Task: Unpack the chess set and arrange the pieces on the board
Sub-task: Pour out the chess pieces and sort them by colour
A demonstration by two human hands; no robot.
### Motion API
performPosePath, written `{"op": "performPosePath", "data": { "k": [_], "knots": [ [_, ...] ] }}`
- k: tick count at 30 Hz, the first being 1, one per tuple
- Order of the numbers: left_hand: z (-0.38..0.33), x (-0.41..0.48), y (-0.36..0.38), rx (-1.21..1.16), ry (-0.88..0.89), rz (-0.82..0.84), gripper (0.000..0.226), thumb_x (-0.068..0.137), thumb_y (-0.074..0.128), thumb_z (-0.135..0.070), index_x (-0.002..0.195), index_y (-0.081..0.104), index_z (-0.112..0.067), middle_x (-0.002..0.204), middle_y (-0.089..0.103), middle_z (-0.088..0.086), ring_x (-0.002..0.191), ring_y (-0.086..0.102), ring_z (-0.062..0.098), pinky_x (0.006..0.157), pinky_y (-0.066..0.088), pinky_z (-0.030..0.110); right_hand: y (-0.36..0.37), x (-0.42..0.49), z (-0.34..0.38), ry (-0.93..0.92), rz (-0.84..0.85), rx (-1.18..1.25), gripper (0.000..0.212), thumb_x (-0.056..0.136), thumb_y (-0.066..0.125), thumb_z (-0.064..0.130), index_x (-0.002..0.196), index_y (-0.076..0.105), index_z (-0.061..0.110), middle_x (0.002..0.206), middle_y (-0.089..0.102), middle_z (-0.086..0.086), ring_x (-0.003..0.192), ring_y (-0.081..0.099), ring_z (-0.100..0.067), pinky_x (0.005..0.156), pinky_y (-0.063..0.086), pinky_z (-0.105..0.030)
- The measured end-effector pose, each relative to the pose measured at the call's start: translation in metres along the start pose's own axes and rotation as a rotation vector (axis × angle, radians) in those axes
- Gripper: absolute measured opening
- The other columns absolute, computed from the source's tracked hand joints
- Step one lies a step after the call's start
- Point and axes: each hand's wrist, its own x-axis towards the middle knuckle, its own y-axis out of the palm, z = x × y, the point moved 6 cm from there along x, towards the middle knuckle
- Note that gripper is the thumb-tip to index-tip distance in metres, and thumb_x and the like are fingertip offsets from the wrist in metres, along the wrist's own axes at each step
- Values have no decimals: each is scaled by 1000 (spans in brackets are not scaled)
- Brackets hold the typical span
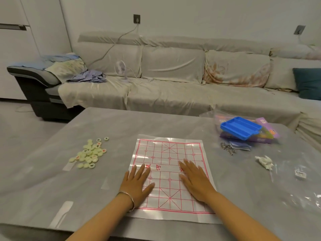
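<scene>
A thin plastic chess board sheet [171, 153] with a red grid lies flat on the grey table, in front of me. My left hand [137, 183] rests palm down on its near left part, fingers spread, holding nothing. My right hand [195, 180] presses flat on the near right part, also with nothing in it. A heap of pale round chess pieces [89, 153] with red and black characters lies on the table to the left of the board, apart from both hands. No piece is on the board.
A blue plastic tray [240, 127] sits on purple boxes [260, 138] and a clear bag at the far right. Metal ring puzzles [227, 148], a crumpled white tissue [264, 162] and a small labelled bag [300, 174] lie on the right. A covered sofa [173, 87] stands behind the table [112, 129].
</scene>
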Motion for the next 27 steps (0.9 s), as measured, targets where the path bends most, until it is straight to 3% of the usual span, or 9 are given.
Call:
{"op": "performPosePath", "data": {
  "k": [8,11,13,15,17,19,21,24,27],
  "knots": [
    [24,7,-7,-100,12,-38,120,40,-33,-83,146,-12,-31,155,-18,-4,142,-16,22,114,-8,41,19,2,24,15,-6,-3,114,48,-29,86,147,2,38,157,-7,13,145,-7,-11,112,-10,-30],
    [59,6,-24,-137,-30,-140,120,45,-28,-86,147,-4,-29,156,-8,-4,144,-6,21,116,0,38,11,8,39,-3,-27,55,114,49,-25,88,145,8,38,157,-1,14,145,0,-10,113,-5,-28],
    [100,5,-38,-149,-126,-225,102,63,-12,-82,148,2,-27,157,-3,-2,144,-1,22,117,3,39,7,20,63,-45,-44,132,102,54,-18,90,141,11,44,156,4,15,145,5,-9,115,2,-30],
    [147,3,-50,-141,-275,-291,78,83,10,-69,148,3,-26,157,-3,0,144,-1,24,117,4,41,7,38,98,-115,-42,212,74,72,-2,84,136,10,48,156,6,17,144,6,-9,116,6,-31],
    [183,0,-56,-112,-375,-298,68,90,13,-59,148,-1,-26,157,-6,0,144,-3,26,114,4,42,13,58,138,-181,-28,256,53,90,18,62,140,15,44,155,7,17,144,6,-9,116,6,-31],
    [203,-1,-49,-94,-383,-214,62,96,14,-50,147,-8,-24,156,-11,0,143,-9,26,115,2,43,19,77,176,-228,-26,277,50,96,27,49,144,19,38,156,9,15,144,7,-8,116,8,-30],
    [212,-3,-33,-101,-335,-136,65,92,6,-55,146,-14,-23,155,-17,-2,143,-15,23,116,-2,41,26,93,209,-282,-24,290,49,98,30,46,145,21,35,156,12,13,143,10,-8,115,10,-29],
    [206,-15,-22,-124,-241,-142,91,64,-16,-64,145,-18,-20,154,-21,-6,142,-18,17,114,-6,37,39,109,246,-345,-15,338,48,100,33,39,146,22,32,156,14,12,142,13,-7,115,11,-26],
    [199,-29,-22,-197,-159,-175,95,62,-9,-67,145,-17,-20,152,-18,-11,139,-19,9,114,-7,31,55,116,263,-363,2,366,51,99,39,35,147,22,30,155,18,11,141,19,-8,115,16,-25]
  ]
}}
